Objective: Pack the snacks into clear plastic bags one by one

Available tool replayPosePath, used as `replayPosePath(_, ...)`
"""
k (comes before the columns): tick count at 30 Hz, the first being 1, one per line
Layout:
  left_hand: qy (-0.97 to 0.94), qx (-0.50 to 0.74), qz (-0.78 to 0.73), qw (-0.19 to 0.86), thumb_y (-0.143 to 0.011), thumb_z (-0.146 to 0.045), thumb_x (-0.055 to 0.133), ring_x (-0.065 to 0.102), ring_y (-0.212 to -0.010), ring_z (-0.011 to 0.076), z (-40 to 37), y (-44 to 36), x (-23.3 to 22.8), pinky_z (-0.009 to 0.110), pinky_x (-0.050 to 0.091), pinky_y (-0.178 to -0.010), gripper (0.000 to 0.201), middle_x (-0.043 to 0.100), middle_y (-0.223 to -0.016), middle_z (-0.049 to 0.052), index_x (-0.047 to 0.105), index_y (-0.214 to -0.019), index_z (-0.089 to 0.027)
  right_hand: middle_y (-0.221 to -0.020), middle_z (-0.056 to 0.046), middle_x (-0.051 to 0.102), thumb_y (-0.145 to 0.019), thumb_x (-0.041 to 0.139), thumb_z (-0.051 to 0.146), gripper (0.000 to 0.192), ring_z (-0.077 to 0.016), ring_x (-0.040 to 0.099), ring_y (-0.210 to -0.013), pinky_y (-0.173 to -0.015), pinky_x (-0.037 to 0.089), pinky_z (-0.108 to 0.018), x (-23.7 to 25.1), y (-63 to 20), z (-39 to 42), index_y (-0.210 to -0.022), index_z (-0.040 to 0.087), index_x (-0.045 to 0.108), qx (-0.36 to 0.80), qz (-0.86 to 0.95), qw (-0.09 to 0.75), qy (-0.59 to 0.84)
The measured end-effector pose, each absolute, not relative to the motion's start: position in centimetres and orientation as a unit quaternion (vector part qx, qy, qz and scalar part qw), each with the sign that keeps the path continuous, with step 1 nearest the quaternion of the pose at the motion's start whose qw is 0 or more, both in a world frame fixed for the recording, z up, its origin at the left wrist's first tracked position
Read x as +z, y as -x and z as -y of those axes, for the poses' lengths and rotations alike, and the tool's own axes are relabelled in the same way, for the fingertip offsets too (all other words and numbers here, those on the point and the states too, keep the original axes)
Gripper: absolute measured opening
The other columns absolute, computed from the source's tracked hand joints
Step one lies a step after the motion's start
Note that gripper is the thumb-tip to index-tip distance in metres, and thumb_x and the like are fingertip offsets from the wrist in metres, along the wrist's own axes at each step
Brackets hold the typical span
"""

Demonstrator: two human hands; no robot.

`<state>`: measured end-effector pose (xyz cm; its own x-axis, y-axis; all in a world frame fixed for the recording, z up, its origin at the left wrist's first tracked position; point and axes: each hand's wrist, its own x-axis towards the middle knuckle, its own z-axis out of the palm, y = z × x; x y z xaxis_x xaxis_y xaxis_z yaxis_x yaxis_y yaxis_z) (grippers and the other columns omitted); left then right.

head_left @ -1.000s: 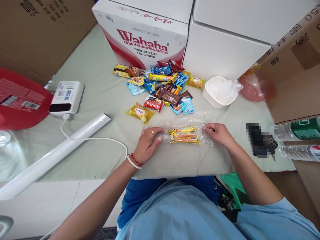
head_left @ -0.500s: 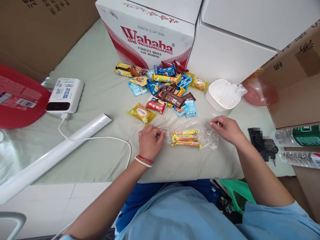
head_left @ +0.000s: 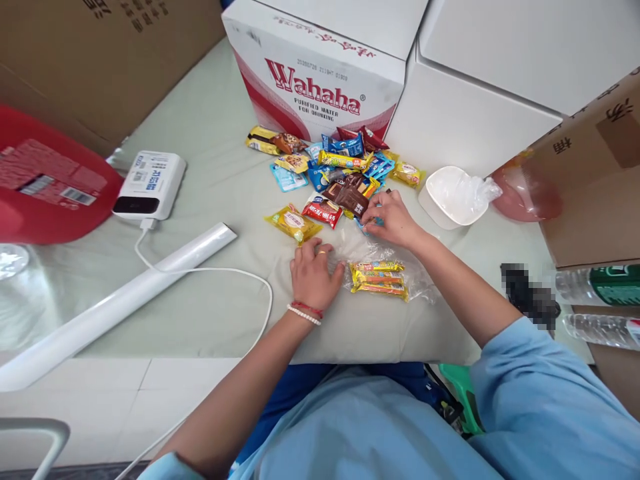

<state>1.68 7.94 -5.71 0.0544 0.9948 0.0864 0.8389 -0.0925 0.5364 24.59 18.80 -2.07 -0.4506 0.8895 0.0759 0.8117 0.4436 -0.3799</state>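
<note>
The clear plastic bag (head_left: 385, 267) lay flat on the pale green cloth (head_left: 215, 187), holding a few yellow snack bars (head_left: 379, 279). The left hand (head_left: 315, 275) pressed its open end, fingers curled loosely on the film. The right hand (head_left: 391, 217) pinched a light blue packet (head_left: 376, 223) at the near edge of the snack pile (head_left: 335, 167). Beyond, a white bowl (head_left: 453, 200) held crumpled plastic.

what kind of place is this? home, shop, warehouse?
Likely an improvised packing spot in a storeroom or home, not a proper workbench: stacked cartons such as the Wahaha water carton, a cloth-covered surface with a pile of snack packets, and a roll of clear film.
</note>
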Motion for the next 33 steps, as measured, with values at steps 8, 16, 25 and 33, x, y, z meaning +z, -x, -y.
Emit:
replayPosePath(8, -0.697, 0.243, -0.644, 0.202, -0.086, -0.03, 0.068, 0.058, -0.113, 0.0304, -8.2, -1.5, -5.6, 0.044, 0.045, -0.09, 0.015, 0.068, -0.114, 0.009, 0.059, -0.076, -0.022, -0.091, -0.005, 0.068, -0.095, 0.059, 0.028, 0.015, -0.0206, 0.057, -0.088, -0.08, 0.038, -0.031, 3.4, -23.3, -16.5, -0.093, 0.018, 0.069, 0.209, 0.867, 0.122, 0.435)
replayPosePath(16, -0.683, 0.266, -0.64, 0.232, -0.091, -0.027, 0.06, 0.064, -0.098, 0.0292, -8.4, -1.6, -5.8, 0.042, 0.044, -0.087, 0.025, 0.071, -0.086, 0.005, 0.063, -0.115, -0.019, -0.096, -0.006, 0.066, -0.103, 0.048, 0.026, 0.021, -0.0174, 0.054, -0.073, -0.058, 0.024, -0.031, 3.4, -19.8, -6.3, -0.1, 0.023, 0.068, 0.082, 0.883, -0.045, 0.46)
replayPosePath(25, -0.63, 0.292, -0.607, 0.386, -0.088, -0.035, 0.055, 0.062, -0.067, 0.0187, -7.7, 0.4, -2.5, 0.032, 0.047, -0.068, 0.016, 0.067, -0.071, 0.0, 0.059, -0.079, -0.023, -0.098, -0.007, 0.067, -0.105, 0.047, 0.024, 0.03, -0.0211, 0.06, -0.082, -0.063, 0.034, -0.031, -2.3, -18.8, -2.0, -0.124, 0.026, 0.069, 0.109, 0.846, 0.047, 0.521)
replayPosePath(33, -0.491, 0.316, -0.555, 0.592, -0.084, -0.021, 0.055, 0.068, -0.064, 0.0162, -5.7, -3.6, -0.9, 0.029, 0.054, -0.064, 0.013, 0.072, -0.072, 0.0, 0.064, -0.093, -0.019, -0.113, -0.015, 0.064, -0.101, 0.051, 0.02, 0.028, -0.0287, 0.054, -0.105, -0.091, 0.051, -0.045, -3.5, -18.2, -0.1, -0.125, 0.018, 0.066, 0.193, 0.811, 0.215, 0.508)
